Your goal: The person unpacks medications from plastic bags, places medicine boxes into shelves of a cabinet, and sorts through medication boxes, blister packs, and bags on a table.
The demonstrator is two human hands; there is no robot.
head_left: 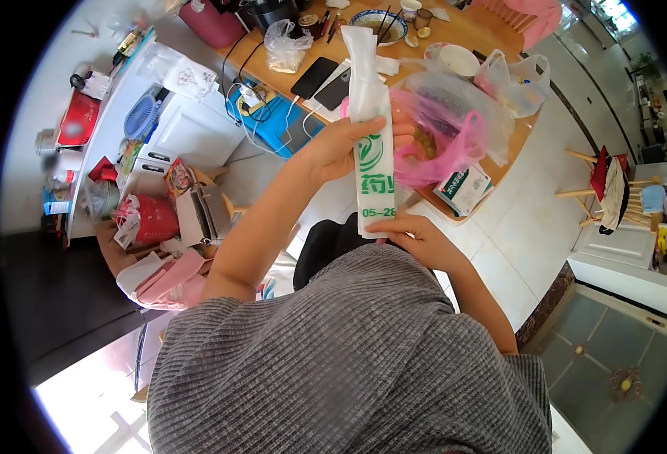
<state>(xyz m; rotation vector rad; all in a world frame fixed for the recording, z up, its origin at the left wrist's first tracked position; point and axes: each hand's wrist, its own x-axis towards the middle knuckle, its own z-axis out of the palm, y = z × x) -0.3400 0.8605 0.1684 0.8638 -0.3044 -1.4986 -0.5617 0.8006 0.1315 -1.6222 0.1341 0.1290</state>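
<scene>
A white plastic bag with green print (pixel 374 166), folded into a long narrow strip, hangs upright between my hands in front of my chest. My left hand (pixel 337 147) is closed around its middle, the thumb on the front and fingertips showing past the right edge. At the strip's lower end my right hand (pixel 415 236) pinches the corner between thumb and fingers. Behind the strip, a pink plastic bag (pixel 470 140) and a clear bag (pixel 455 94) lie on the wooden table (pixel 333 50). A white and green box (pixel 463 189) rests at the table's near corner.
Two phones (pixel 315 78) lie on the table, one with a cable attached. Farther back are a patterned bowl (pixel 390 29) and a white bowl (pixel 458 60). A blue stool (pixel 273 125) with cables stands at the left. A wooden chair (pixel 583 193) is at the right.
</scene>
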